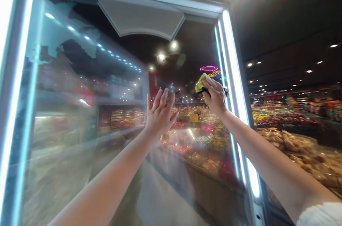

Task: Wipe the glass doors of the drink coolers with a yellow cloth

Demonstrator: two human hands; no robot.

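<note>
A large glass pane [120, 76] stands in front of me inside a frame with bright light strips. My left hand [159, 110] lies flat against the glass near its middle, fingers spread, holding nothing. Up and to the right, my right hand [215, 94] presses a yellow cloth [201, 83] to the pane, close to the right-hand light strip. Something dark shows under the palm, perhaps the cloth's other side. Reflections of lights and shelves cover much of the glass.
A glowing light strip [237, 87] runs down the frame's right edge, another [24, 87] down the left. A pale curved panel [141, 17] appears at the top of the pane. Beyond the frame, packaged goods [296, 144] are piled on the right.
</note>
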